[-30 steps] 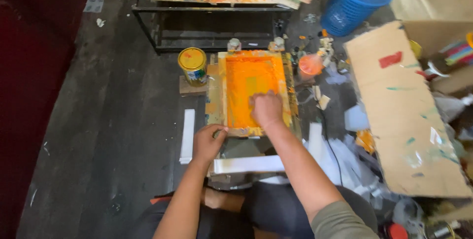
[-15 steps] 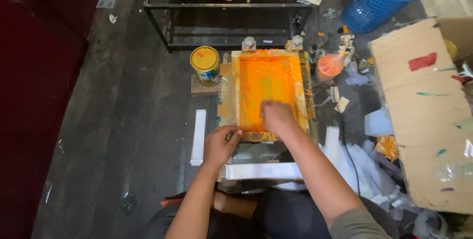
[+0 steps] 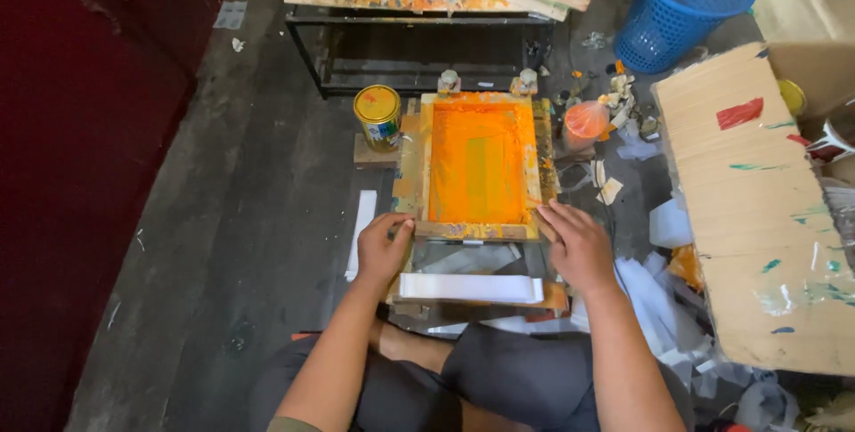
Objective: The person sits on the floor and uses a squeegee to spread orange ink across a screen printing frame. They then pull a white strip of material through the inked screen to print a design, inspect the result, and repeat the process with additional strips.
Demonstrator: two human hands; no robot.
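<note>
A wooden screen-printing frame (image 3: 476, 230) coated in orange ink lies on the floor in front of me, its mesh bright orange. My left hand (image 3: 383, 245) grips the frame's near left corner. My right hand (image 3: 577, 247) holds the near right corner, fingers over the wooden edge. Just below the frame, between my hands, lies a white strip (image 3: 470, 288) on a dark board.
A yellow-lidded paint can (image 3: 378, 116) stands left of the frame, an orange-stained cup (image 3: 585, 124) to its right. A blue basket (image 3: 679, 6) sits at the back right, a large cardboard sheet (image 3: 757, 209) on the right, a black metal stand (image 3: 419, 40) behind. White paper scraps (image 3: 659, 294) lie around.
My right hand has left the orange mesh and moved back to the frame's near right corner. My left hand stays at the near left corner. The view has shifted closer.
</note>
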